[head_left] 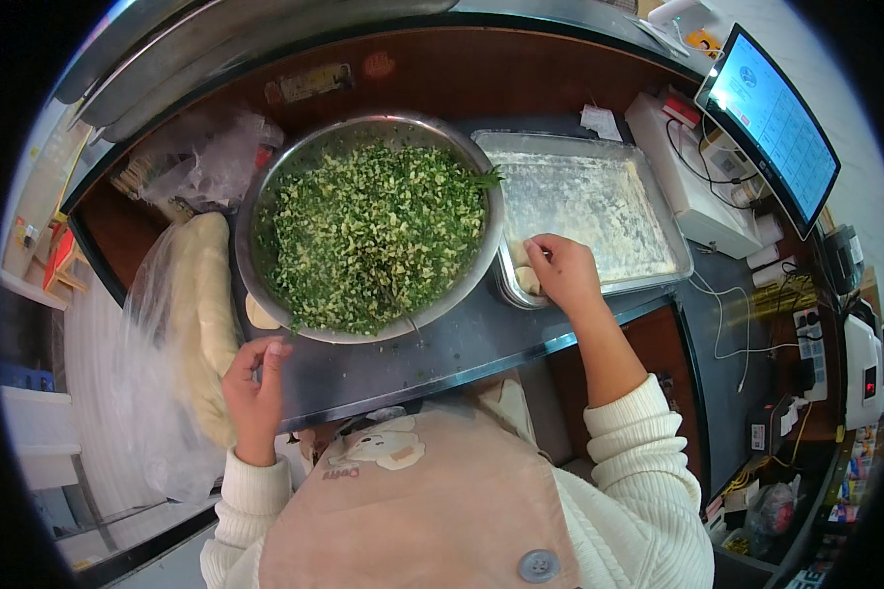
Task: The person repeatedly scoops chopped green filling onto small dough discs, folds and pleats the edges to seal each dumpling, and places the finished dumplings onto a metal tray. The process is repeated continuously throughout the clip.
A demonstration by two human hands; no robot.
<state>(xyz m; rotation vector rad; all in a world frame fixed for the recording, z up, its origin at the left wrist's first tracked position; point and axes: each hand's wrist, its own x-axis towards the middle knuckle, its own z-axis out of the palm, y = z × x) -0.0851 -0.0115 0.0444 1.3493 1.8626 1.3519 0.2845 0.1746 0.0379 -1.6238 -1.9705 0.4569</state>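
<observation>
My right hand point(568, 274) is over the near left corner of a floured metal tray point(619, 211), fingers curled and thumb drawn in. Pale rounded dough pieces point(527, 280) lie at its fingertips; whether it grips one is hidden. My left hand point(254, 385) is raised at the counter's front edge, fingers loosely bent, thumb apart, nothing visible in it. Between the hands stands a wide steel bowl point(494, 221) full of chopped green filling with pale yellow bits point(373, 231). A flat dough round point(261, 313) is partly under the bowl's left side. Left of it lies a long dough roll point(204, 304).
Clear plastic sheeting point(152, 363) drapes around the dough roll. Crumpled plastic bags point(211, 162) sit behind it. To the right of the tray are a white box point(692, 177), a lit screen point(776, 128) and loose cables point(746, 348). The counter's front edge point(442, 365) runs before me.
</observation>
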